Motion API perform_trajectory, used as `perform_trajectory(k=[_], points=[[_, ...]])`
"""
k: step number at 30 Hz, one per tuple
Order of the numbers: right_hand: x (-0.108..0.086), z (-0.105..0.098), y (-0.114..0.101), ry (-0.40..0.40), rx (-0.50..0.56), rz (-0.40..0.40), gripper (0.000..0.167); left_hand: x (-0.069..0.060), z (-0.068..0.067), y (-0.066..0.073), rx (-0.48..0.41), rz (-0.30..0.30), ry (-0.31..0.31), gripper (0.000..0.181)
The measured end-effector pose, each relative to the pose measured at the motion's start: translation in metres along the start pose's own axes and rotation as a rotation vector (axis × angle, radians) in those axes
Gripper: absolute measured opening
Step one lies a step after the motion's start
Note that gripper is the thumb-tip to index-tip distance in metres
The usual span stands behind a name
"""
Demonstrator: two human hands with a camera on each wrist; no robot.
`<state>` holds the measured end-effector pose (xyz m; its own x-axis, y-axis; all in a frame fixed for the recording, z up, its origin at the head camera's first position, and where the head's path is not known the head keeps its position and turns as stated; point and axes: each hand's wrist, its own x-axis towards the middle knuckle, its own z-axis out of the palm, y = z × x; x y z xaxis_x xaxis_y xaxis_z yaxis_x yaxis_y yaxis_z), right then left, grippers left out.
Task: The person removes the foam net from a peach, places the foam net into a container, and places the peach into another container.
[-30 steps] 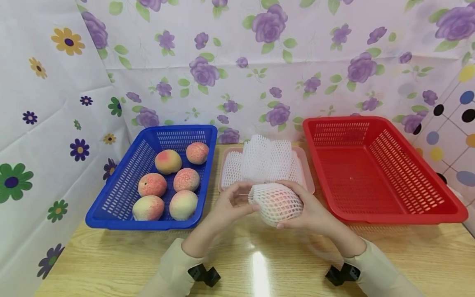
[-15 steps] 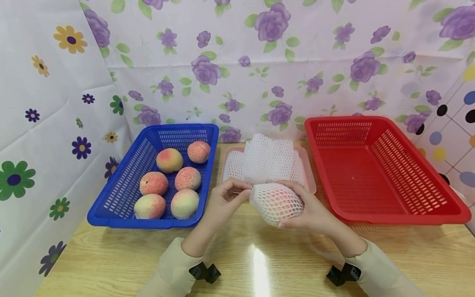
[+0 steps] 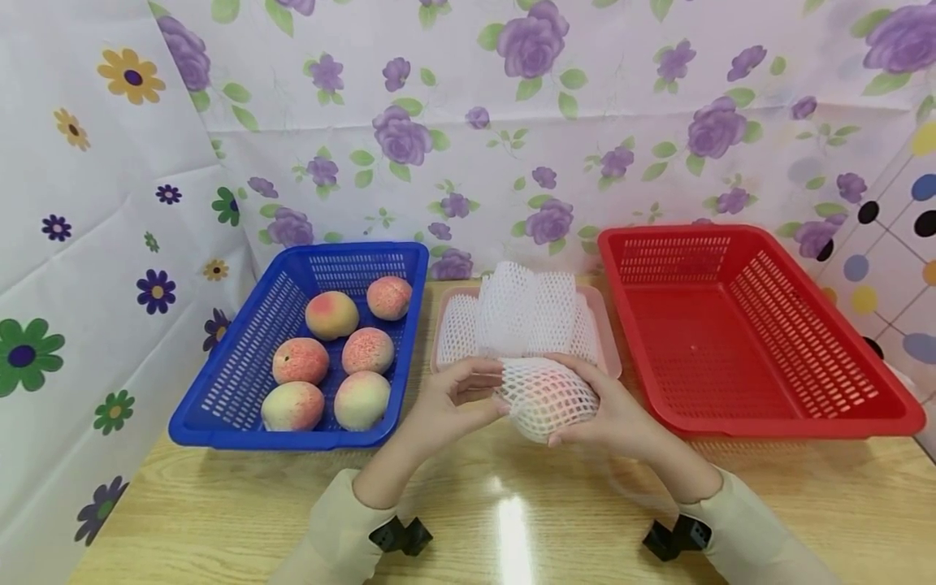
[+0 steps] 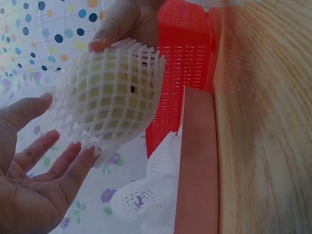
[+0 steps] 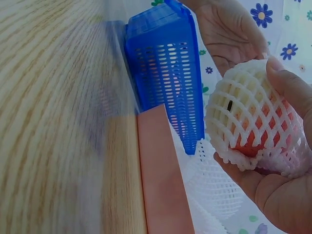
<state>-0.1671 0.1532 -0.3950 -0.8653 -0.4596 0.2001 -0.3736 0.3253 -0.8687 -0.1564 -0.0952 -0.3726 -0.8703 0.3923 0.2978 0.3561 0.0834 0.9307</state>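
In front of me, a peach in a white foam net sleeve (image 3: pixel 550 400) is held up over the table. My right hand (image 3: pixel 621 418) grips it from the right, thumb on one side and fingers round the other, as the right wrist view shows. My left hand (image 3: pixel 449 410) is at the sleeve's left end, its thumb (image 4: pixel 34 108) and fingers spread apart and the tips touching or very near the netting. Pale and red peach skin shows through the mesh. Behind the hands, a pink tray (image 3: pixel 608 345) carries several white foam net sleeves (image 3: pixel 512 313).
To the left stands a blue basket (image 3: pixel 285 441) with several peaches (image 3: pixel 300 361) in it. A red basket (image 3: pixel 702 349) is at the right. Both rest on the wooden table (image 3: pixel 439 520), before a flowered cloth backdrop (image 3: pixel 329 195).
The left hand's thumb and fingers pinched the sleeve's end half a second ago and are now spread apart. The right hand keeps its grip on the sleeved peach.
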Motion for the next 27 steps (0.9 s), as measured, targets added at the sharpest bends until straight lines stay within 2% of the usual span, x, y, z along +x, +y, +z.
perform_trajectory(k=[4,8,10,15,21,27], points=[[0.0,0.0,0.0,-0.003,0.052,-0.012,0.09,-0.002,0.001,0.002,0.051,-0.06,-0.025,0.049],[0.001,0.002,0.0,-0.012,0.113,-0.035,0.087,-0.002,0.003,0.001,0.1,-0.049,-0.045,0.05],[0.001,0.003,0.0,-0.014,0.128,-0.05,0.086,-0.002,0.004,0.0,0.106,-0.032,-0.052,0.05],[0.001,0.005,0.001,0.004,0.139,-0.064,0.082,-0.002,0.004,-0.001,0.11,-0.043,-0.041,0.053],[0.0,0.009,0.0,0.067,0.15,-0.008,0.078,-0.003,0.005,0.001,0.113,-0.068,-0.028,0.058],[-0.001,0.013,-0.003,0.181,0.135,0.077,0.071,-0.003,0.005,0.002,0.12,-0.059,0.006,0.059]])
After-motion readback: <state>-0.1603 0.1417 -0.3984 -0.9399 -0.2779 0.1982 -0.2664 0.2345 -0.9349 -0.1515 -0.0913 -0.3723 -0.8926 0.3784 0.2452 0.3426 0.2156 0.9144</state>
